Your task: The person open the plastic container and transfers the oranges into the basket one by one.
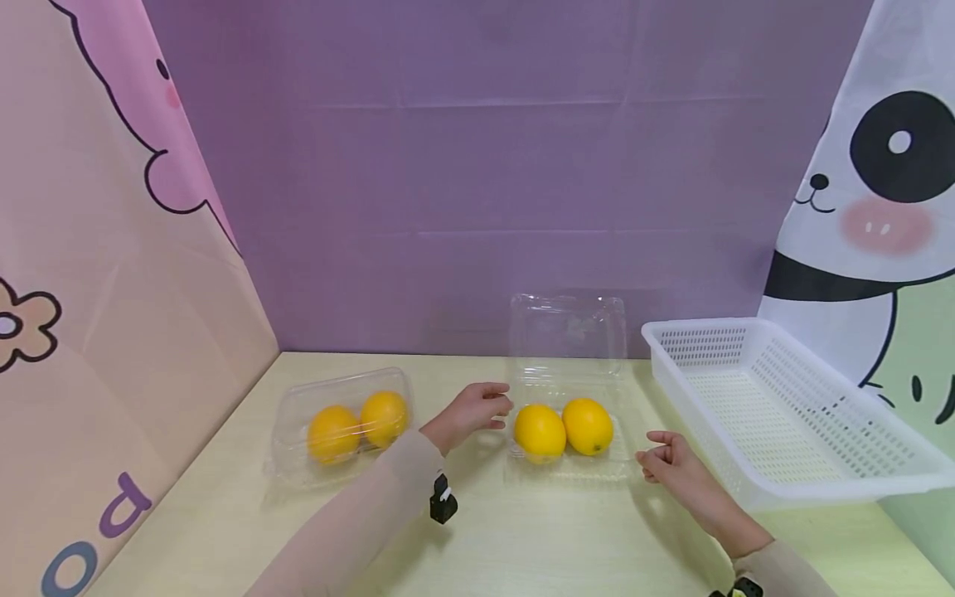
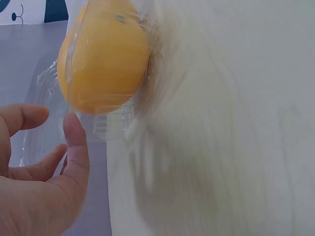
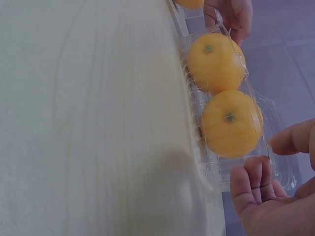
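An open clear plastic clamshell box (image 1: 570, 468) stands mid-table, its lid raised at the back. Two oranges, a left one (image 1: 540, 433) and a right one (image 1: 588, 426), sit side by side in it. My left hand (image 1: 475, 410) is beside the box's left wall, fingers loosely bent, with nothing in its grasp. On the opposite side my right hand (image 1: 682, 473) hovers near the right wall, thumb and fingers apart. In the right wrist view its fingertips (image 3: 253, 172) come close to the box edge; whether they touch it I cannot tell.
A second clear clamshell box (image 1: 291, 414), its lid down over two oranges (image 1: 333, 434), lies on the left. At the right stands a white perforated basket (image 1: 753, 489). A purple backdrop (image 1: 462, 182) rises behind the table, with printed cloth at both sides.
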A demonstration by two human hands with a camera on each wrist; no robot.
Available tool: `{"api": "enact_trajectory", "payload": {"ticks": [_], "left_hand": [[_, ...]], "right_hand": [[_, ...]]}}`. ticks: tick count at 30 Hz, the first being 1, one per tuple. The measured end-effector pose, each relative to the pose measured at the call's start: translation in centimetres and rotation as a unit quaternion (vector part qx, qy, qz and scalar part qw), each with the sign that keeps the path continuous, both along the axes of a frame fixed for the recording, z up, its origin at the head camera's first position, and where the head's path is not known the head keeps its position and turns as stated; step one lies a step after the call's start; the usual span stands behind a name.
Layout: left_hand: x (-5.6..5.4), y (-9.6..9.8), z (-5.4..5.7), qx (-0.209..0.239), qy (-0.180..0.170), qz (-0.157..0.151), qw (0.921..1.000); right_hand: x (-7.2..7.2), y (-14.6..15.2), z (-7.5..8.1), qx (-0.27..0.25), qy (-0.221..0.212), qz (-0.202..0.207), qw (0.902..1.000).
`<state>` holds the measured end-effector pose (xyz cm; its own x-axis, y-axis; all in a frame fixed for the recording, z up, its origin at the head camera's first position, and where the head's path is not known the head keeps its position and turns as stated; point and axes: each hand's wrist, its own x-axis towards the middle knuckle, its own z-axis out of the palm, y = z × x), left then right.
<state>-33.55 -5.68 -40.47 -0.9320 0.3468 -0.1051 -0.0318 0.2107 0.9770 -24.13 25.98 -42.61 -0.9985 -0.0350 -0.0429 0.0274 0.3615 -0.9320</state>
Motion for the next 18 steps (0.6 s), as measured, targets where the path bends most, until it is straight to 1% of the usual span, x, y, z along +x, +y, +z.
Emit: {"api": "enact_trajectory", "payload": {"ticks": [3,6,11,18], "left_hand": [[0.2,0.0,-0.2,0.010,-0.002,-0.004,0.9999],[0.5,0.1,-0.3,0.017,-0.006,0.001,0.9998],[0.4,0.2,-0.7,0.021,-0.013,0.016,0.9996],[0.4,0.0,-1.3,0.031,-0.013,0.019,0.9993]], "right_hand": [[0.0,0.0,0.0,-0.002,-0.001,0.002,1.0000],[0.0,0.1,0.0,-0.001,-0.001,0.004,1.0000],[0.0,0.0,0.1,-0.003,-0.001,0.003,1.0000],[-0.1,0.2,0.0,0.011,0.010,0.004,0.9999]]}}
